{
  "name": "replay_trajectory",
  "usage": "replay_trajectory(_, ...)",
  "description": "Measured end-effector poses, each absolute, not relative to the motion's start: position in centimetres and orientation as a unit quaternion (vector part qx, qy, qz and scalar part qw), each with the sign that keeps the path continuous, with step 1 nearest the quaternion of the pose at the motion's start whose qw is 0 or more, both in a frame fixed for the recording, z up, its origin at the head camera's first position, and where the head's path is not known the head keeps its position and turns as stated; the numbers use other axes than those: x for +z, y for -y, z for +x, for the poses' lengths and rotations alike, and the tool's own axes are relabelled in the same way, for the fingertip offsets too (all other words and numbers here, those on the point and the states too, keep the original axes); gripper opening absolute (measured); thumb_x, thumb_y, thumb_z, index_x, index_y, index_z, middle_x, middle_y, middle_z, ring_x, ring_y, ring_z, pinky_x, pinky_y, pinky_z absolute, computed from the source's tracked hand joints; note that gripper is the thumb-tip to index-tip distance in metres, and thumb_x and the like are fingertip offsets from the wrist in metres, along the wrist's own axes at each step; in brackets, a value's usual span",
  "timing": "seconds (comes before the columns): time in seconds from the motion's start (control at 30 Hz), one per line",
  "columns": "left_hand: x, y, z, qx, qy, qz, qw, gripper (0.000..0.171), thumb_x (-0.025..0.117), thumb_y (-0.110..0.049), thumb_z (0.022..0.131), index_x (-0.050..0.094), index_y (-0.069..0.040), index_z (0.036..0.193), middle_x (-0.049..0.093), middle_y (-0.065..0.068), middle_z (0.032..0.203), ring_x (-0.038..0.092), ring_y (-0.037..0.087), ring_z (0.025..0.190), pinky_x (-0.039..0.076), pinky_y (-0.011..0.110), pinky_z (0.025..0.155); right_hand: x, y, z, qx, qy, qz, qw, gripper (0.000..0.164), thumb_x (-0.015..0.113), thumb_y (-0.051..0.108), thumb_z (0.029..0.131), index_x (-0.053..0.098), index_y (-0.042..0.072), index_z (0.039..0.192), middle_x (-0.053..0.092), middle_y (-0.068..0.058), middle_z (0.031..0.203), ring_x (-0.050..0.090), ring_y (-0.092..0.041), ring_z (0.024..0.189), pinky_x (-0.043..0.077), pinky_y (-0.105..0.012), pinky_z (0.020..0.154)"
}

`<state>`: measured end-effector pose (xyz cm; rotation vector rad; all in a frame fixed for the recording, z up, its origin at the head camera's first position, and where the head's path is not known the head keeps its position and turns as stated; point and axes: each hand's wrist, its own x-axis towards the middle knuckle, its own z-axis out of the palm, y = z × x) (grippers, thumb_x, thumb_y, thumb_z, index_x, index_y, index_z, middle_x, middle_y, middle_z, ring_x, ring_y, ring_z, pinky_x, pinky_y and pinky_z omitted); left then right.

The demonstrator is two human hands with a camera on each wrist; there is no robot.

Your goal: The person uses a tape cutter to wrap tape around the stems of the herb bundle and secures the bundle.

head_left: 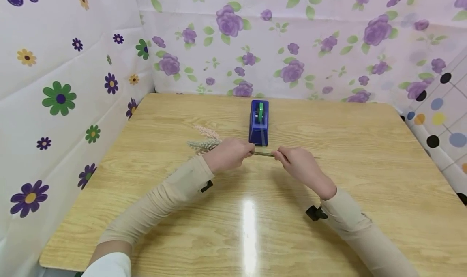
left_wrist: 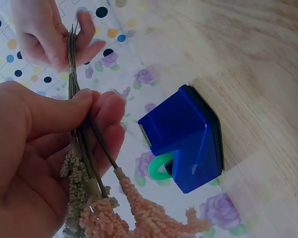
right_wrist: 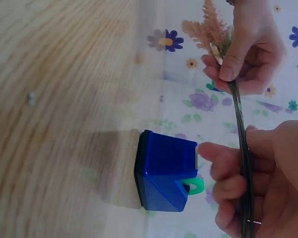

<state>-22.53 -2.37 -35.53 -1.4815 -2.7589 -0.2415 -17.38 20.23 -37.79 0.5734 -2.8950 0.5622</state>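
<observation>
A small bunch of artificial-looking flowers with pink heads [left_wrist: 149, 213] and grey-green heads [left_wrist: 75, 191] lies across both hands. My left hand [head_left: 231, 153] pinches its thin dark stems [head_left: 263, 154] between thumb and fingers, just below the heads. Farther down the same stems, my right hand [head_left: 300, 165] holds them between its thumb and curled fingers, the lower ends running past the palm in the right wrist view. A short, shiny patch shows on the stems between the hands. Just beyond the hands stands a blue tape dispenser [head_left: 259, 133] with a green tape roll [head_left: 260, 111].
The wooden table [head_left: 346, 127] stretches out on all sides of the hands. Flower-printed sheeting [head_left: 255, 37] hangs behind and at the left; dotted sheeting [head_left: 445, 119] is at the right. A tiny pale bit [right_wrist: 32, 98] lies on the tabletop.
</observation>
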Motion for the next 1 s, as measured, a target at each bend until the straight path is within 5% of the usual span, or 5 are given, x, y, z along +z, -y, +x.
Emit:
replay_trajectory(0.2, -35.51, 2.46, -22.26, -0.121, 0.885, -0.448, -0.031, 0.021, 0.051, -0.017, 0.101, 0.068, -0.005, 0.106, 0.072, 0.008, 0.097, 0.068, 0.017, 0.083, 0.056, 0.028, 0.077, -38.35, -19.99, -17.73, 0.204, 0.958, 0.184, 0.082, 0.033, 0.052, 0.025, 0.101, 0.062, 0.007, 0.074, 0.061, -0.002, 0.063, 0.042, -0.008, 0.050, 0.038, -0.025, 0.053)
replay_trajectory(0.43, -35.26, 2.28, -22.03, -0.126, 0.888, -0.442, -0.019, 0.010, 0.059, -0.013, 0.096, 0.066, -0.006, 0.096, 0.070, 0.006, 0.090, 0.065, 0.015, 0.076, 0.053, 0.026, 0.069, -38.66, -19.93, -17.66, 0.220, 0.944, 0.206, 0.137, 0.023, 0.062, 0.021, 0.095, 0.065, 0.009, 0.076, 0.053, 0.002, 0.058, 0.038, -0.006, 0.050, 0.033, -0.022, 0.052)
replay_trajectory(0.7, -35.61, 1.95, -22.26, -0.126, 0.896, -0.425, -0.037, 0.012, 0.053, -0.014, 0.100, 0.060, -0.006, 0.104, 0.070, 0.006, 0.092, 0.062, 0.012, 0.071, 0.053, 0.024, 0.066, -38.45, -20.15, -17.25, 0.232, 0.939, 0.187, 0.170, 0.017, 0.065, 0.022, 0.093, 0.069, 0.011, 0.081, 0.058, 0.004, 0.058, 0.043, -0.004, 0.047, 0.034, -0.021, 0.047)
replay_trajectory(1.0, -36.22, 2.15, -22.53, -0.159, 0.884, -0.439, 0.002, 0.021, 0.053, -0.018, 0.100, 0.070, -0.006, 0.101, 0.074, 0.007, 0.091, 0.067, 0.014, 0.075, 0.055, 0.028, 0.072, -38.58, -20.15, -17.39, 0.240, 0.935, 0.185, 0.187, 0.012, 0.068, 0.019, 0.091, 0.068, 0.012, 0.080, 0.065, 0.001, 0.063, 0.049, -0.005, 0.051, 0.035, -0.021, 0.047)
